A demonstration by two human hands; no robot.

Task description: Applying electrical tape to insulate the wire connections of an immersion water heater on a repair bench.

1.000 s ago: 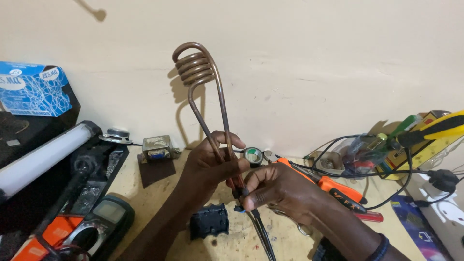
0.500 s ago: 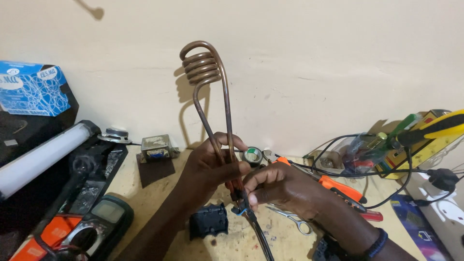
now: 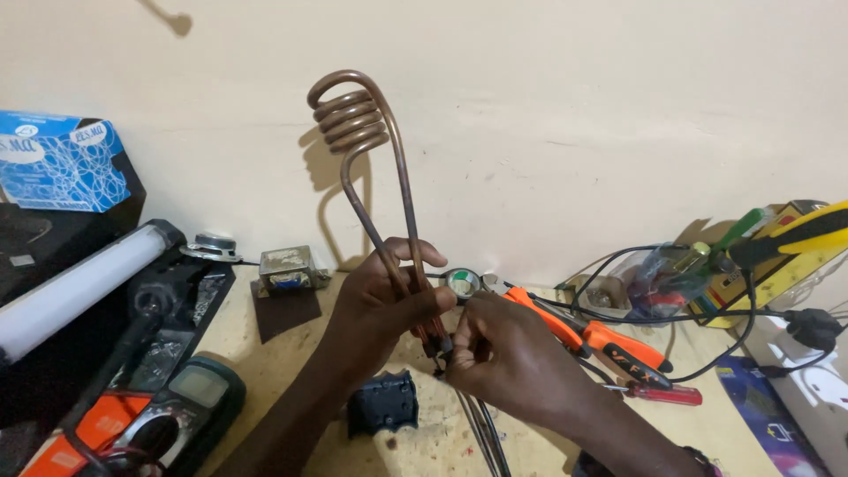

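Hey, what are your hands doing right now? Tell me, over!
Left hand grips copper coil heater by its two rods, coil upright. Right hand pinches the rods' lower end by black wires. Orange pliers lie close behind.

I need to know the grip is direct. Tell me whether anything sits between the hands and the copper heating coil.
Nothing visible does. The left hand wraps the two straight legs of the copper heating coil directly. The right hand pinches its lower end, where the black wires leave. The orange pliers lie on the bench behind the right hand.
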